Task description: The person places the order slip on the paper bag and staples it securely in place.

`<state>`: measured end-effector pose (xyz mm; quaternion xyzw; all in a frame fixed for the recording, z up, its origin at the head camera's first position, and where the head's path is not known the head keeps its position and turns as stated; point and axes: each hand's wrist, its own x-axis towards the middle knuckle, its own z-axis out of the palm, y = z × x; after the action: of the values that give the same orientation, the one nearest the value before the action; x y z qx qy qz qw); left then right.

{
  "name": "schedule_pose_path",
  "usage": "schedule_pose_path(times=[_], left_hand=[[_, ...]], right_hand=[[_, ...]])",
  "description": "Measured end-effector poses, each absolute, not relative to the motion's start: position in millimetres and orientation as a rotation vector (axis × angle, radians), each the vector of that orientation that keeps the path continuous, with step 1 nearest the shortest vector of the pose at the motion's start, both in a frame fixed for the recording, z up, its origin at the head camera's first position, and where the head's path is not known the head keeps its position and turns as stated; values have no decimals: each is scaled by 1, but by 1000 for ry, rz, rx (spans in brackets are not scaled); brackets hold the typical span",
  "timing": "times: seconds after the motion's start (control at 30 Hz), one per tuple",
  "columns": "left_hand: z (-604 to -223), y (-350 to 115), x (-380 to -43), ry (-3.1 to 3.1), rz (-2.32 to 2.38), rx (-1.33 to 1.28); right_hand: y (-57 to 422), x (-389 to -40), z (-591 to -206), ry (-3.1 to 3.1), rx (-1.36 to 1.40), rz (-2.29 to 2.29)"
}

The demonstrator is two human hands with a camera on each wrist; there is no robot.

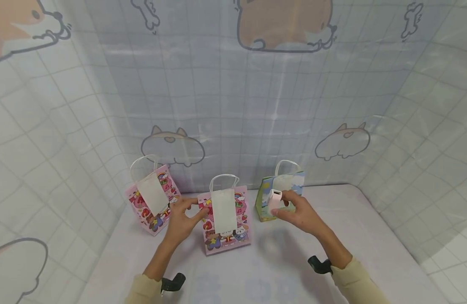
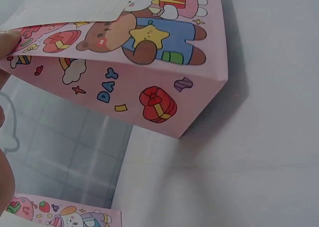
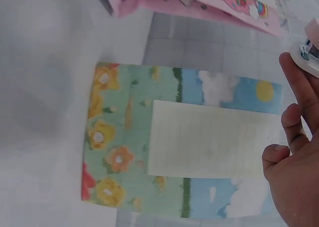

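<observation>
My left hand [image 1: 180, 219] pinches the upper left edge of the middle pink paper gift bag [image 1: 243, 236], its thumb on the printed front. This bag stands upright, with a white string handle and a white paper slip [image 1: 224, 211] on its face. In the left wrist view its bear-printed front and side panel [image 2: 134, 92] fill the upper left. My right hand [image 1: 303, 215] holds a small pink and white object [image 1: 274, 202] with a dark slot in its top end; its kind I cannot tell. Behind that hand stands a green and blue flower-print gift bag [image 3: 119, 137].
Another pink gift bag [image 1: 140, 207] leans at an angle on the left, a white slip on its front. The pale table [image 1: 370, 245] meets a tiled-pattern curtain [image 1: 237, 105] at the back and sides, printed with cartoon dogs.
</observation>
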<state>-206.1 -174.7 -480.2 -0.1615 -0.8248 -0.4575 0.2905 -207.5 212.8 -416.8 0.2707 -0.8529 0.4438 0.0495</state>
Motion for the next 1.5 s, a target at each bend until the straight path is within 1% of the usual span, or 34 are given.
schedule_pose_path(times=[0.37, 0.7, 1.07, 1.3, 1.5], left_hand=[[-477, -180, -220, -2174, -1179, -431], [-483, -191, -237, -2085, -1177, -396], [-492, -201, -255, -2031, -1168, -318], [-490, -202, -264, -2010, -1181, -292], [-486, -202, -273, -1999, -1195, -279]], right_hand=[[196, -201, -450, -2764, 917, 1330], [182, -203, -481, -2939, 1142, 1321], [160, -209, -504, -3134, 1104, 1328], [151, -213, -510, -3139, 1130, 1356], [148, -217, -512, -3159, 1097, 1388]])
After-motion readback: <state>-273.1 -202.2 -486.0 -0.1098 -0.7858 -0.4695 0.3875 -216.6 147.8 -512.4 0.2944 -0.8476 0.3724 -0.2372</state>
